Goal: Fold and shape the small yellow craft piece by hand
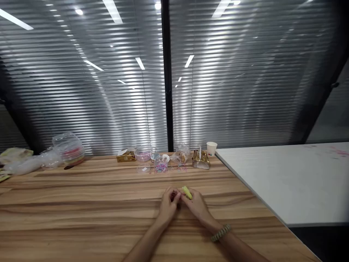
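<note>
Yellow piece (187,192) pinched in right hand (196,206), left hand (168,206) touching.

Paper cup (211,148), gold box (126,157), paper clips (161,167) on wooden table (81,203)

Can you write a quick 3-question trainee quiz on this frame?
1. True or false: the paper cup stands on the wooden table, near its far right corner.
2. Which hand wears the beaded bracelet? A) left hand B) right hand
3. What colour is the small object pinched at the right hand's fingertips?

Key: 1 true; 2 B; 3 yellow.
</note>
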The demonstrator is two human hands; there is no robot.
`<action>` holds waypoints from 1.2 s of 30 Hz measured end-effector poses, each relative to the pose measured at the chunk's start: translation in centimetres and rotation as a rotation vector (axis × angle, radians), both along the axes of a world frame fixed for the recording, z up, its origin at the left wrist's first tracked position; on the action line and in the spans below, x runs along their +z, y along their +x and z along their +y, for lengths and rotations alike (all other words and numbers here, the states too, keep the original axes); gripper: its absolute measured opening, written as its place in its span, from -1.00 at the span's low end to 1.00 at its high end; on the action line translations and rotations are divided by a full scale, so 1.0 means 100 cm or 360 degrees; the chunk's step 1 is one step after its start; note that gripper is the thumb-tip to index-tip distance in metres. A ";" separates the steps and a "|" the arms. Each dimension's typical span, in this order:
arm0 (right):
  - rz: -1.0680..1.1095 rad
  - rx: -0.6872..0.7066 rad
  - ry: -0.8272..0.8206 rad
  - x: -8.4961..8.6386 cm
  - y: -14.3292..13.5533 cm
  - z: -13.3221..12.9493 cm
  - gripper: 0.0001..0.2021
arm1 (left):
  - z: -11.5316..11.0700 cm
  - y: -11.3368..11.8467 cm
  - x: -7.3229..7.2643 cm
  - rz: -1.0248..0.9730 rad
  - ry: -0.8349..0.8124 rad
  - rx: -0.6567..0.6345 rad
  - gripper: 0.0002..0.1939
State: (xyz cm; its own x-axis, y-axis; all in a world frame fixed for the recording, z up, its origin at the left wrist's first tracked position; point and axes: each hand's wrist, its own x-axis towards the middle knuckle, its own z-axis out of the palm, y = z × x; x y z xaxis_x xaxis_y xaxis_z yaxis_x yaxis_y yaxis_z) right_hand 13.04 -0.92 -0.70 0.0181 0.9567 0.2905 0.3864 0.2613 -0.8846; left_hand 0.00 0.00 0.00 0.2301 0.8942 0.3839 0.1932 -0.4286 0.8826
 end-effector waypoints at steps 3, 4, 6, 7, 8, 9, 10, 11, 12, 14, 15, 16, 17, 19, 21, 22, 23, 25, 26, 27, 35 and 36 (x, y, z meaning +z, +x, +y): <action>-0.0016 0.0012 0.0029 0.003 0.000 -0.002 -0.79 | 0.002 -0.003 0.001 -0.0187 -0.0168 -0.0214 -0.74; -0.0024 -0.0006 0.0054 0.004 0.000 -0.004 -0.79 | 0.002 -0.004 0.002 -0.0238 -0.0233 -0.0280 -0.72; -0.0022 -0.0064 0.0122 0.006 -0.001 -0.007 -0.80 | 0.001 -0.004 0.006 -0.0299 -0.0352 -0.0382 -0.69; -0.0011 -0.0095 0.0155 0.006 -0.001 -0.008 -0.80 | 0.001 -0.004 0.007 -0.0308 -0.0396 -0.0417 -0.68; 0.0001 -0.0124 0.0181 0.006 -0.002 -0.010 -0.81 | 0.000 -0.004 0.008 -0.0310 -0.0428 -0.0447 -0.68; 0.0011 -0.0149 0.0200 0.006 -0.003 -0.011 -0.81 | 0.000 -0.004 0.009 -0.0307 -0.0453 -0.0478 -0.68; 0.0018 -0.0164 0.0213 0.006 -0.003 -0.012 -0.81 | 0.001 -0.004 0.009 -0.0300 -0.0475 -0.0511 -0.68; 0.0021 -0.0169 0.0220 0.006 -0.004 -0.013 -0.80 | 0.001 -0.005 0.008 -0.0297 -0.0494 -0.0545 -0.68; 0.0018 -0.0162 0.0224 0.006 -0.004 -0.013 -0.80 | 0.002 -0.006 0.008 -0.0305 -0.0514 -0.0576 -0.68; -0.0006 -0.0121 0.0225 0.006 -0.002 -0.012 -0.79 | 0.003 -0.007 0.006 -0.0355 -0.0556 -0.0618 -0.68; -0.0025 -0.0074 0.0218 0.006 -0.001 -0.012 -0.79 | 0.004 -0.008 0.006 -0.0392 -0.0574 -0.0623 -0.68; -0.0042 -0.0007 0.0206 0.007 0.001 -0.011 -0.79 | 0.004 -0.009 0.005 -0.0430 -0.0589 -0.0622 -0.68; -0.0058 0.0072 0.0191 0.007 0.003 -0.010 -0.78 | 0.004 -0.010 0.005 -0.0463 -0.0604 -0.0622 -0.68; -0.0070 0.0238 0.0156 0.007 0.008 -0.007 -0.77 | 0.003 -0.010 0.006 -0.0503 -0.0630 -0.0622 -0.68; -0.0052 0.0365 0.0128 0.006 0.011 -0.004 -0.76 | 0.003 -0.010 0.006 -0.0522 -0.0661 -0.0609 -0.66; -0.0033 0.0403 0.0116 0.006 0.012 -0.003 -0.76 | 0.003 -0.010 0.005 -0.0535 -0.0684 -0.0592 -0.65; -0.0007 0.0432 0.0102 0.005 0.013 -0.003 -0.76 | 0.004 -0.010 0.005 -0.0553 -0.0707 -0.0573 -0.65; 0.0051 0.0482 0.0073 0.003 0.013 -0.002 -0.76 | 0.004 -0.010 0.004 -0.0605 -0.0752 -0.0551 -0.64; 0.0073 0.0503 0.0061 0.003 0.013 -0.001 -0.76 | 0.005 -0.011 0.003 -0.0636 -0.0772 -0.0555 -0.64; 0.0082 0.0524 0.0055 0.002 0.013 -0.001 -0.76 | 0.005 -0.011 0.003 -0.0661 -0.0787 -0.0569 -0.65; 0.0088 0.0574 0.0067 0.008 0.014 -0.003 -0.74 | 0.005 -0.013 0.003 -0.0614 -0.0687 -0.0486 -0.66; 0.0111 0.0552 0.0067 0.009 0.014 -0.004 -0.74 | 0.005 -0.012 0.003 -0.0568 -0.0647 -0.0474 -0.66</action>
